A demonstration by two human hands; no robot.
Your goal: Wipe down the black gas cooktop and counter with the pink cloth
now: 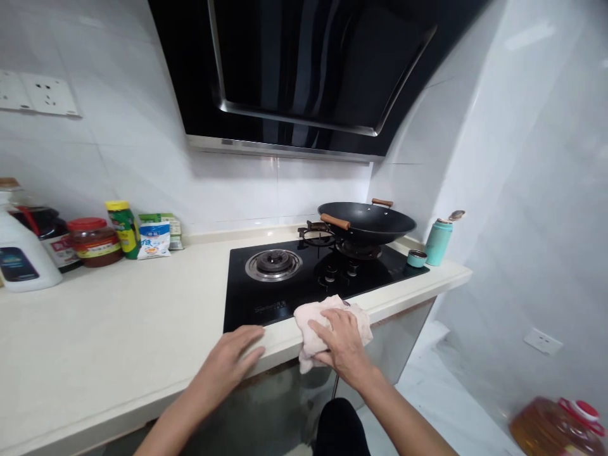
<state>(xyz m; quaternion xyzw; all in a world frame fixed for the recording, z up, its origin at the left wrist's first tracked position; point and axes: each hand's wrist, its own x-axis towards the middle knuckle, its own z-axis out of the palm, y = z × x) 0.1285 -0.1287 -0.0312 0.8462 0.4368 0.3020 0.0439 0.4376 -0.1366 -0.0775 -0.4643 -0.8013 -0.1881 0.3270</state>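
My right hand (342, 345) grips a pale pink cloth (311, 323), pressing it over the counter's front edge beside the black glass gas hob (251, 304). Part of the cloth hangs below the edge, and some of it lies on the hob's near rim. To the left, my left hand (232, 358) hovers or rests at the counter edge by the hob's near left corner; which of the two I cannot tell. Its fingers are apart and hold nothing. On the hob, the left burner (275, 263) is bare, its pot stand (318, 234) set aside at the back.
A black wok (370, 221) with wooden handles sits on the right burner. Beside it stand a teal bottle (437, 244) and a small teal cup (417, 258). Jars, bottles and a white detergent jug (26, 253) line the counter's left. Overhead slopes a black range hood (304, 69).
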